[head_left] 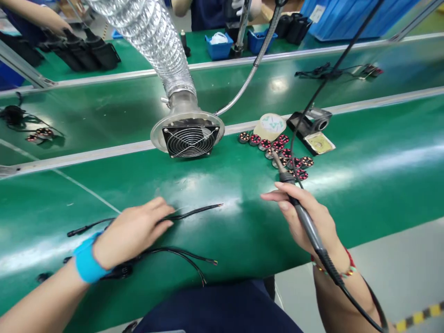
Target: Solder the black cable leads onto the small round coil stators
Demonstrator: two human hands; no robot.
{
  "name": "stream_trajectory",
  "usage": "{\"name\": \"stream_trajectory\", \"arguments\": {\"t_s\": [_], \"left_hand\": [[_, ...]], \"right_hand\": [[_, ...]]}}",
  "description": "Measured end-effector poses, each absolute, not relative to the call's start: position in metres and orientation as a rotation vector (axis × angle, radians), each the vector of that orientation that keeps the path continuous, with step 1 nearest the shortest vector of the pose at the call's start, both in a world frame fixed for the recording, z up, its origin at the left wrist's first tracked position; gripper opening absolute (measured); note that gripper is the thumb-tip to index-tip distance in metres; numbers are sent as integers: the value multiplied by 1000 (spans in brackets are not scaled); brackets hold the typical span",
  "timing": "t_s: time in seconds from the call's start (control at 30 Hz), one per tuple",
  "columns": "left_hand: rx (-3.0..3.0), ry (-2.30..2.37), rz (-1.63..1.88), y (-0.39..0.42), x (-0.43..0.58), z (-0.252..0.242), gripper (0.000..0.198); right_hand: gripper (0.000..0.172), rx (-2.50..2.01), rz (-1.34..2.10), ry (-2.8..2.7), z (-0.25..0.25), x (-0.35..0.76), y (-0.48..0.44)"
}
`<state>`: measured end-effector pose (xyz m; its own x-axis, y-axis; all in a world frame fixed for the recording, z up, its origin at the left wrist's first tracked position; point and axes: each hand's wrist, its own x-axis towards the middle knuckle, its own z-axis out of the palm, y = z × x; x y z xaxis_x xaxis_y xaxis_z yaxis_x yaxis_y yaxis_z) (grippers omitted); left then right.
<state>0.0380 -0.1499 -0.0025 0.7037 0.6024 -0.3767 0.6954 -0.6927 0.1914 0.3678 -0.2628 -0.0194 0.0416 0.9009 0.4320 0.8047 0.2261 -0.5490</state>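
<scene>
My right hand (308,217) grips a soldering iron (307,222), its tip pointing up and away, over a cluster of small motor stators (279,145) with red and copper windings. My left hand (135,226), with a blue wristband, is low over the bench. Its thumb and forefinger are bent around a black cable (194,212) with bare wire ends pointing right. The other fingers are partly hidden. Nearer to me lie more black cables (183,252) with stripped ends; my left forearm covers part of them and their connectors.
A fume extractor (190,141) on a foil duct hangs over the bench's far edge. Behind the stators stand a tape roll (270,126) and an iron stand (314,122) with a sponge (319,143). The iron's cord runs along my right arm. Co-workers' hands and blue bins (219,46) are across the line.
</scene>
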Motion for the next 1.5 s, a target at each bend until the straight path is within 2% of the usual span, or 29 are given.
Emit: {"name": "stream_trajectory", "arguments": {"t_s": [0.2, 0.43, 0.57, 0.77, 0.97, 1.23, 1.37, 1.5], "left_hand": [[2689, 885, -634, -158, 97, -10, 34], [2509, 977, -322, -134, 88, -13, 32], [2495, 942, -441, -130, 105, -16, 29], [2333, 939, -174, -117, 122, -8, 46], [1877, 999, -20, -106, 138, -21, 26], [1780, 1039, 103, -119, 138, -41, 25], [1679, 1019, 109, -123, 135, -45, 25], [1663, 1017, 211, -120, 134, -53, 23]], "right_hand": [[24, -1549, 25, -1959, -8, 376, -263], [21, -1631, -143, -2067, -23, 402, -264], [27, -1713, -128, -2170, -36, 406, -228], [37, -1918, -29, -2255, -46, 401, -150], [37, -1931, 31, -2124, -59, 393, -103], [25, -1709, 183, -2064, -61, 375, -154], [33, -1741, 160, -1931, -67, 367, -183], [48, -1814, 296, -1820, -69, 350, -187]]}}
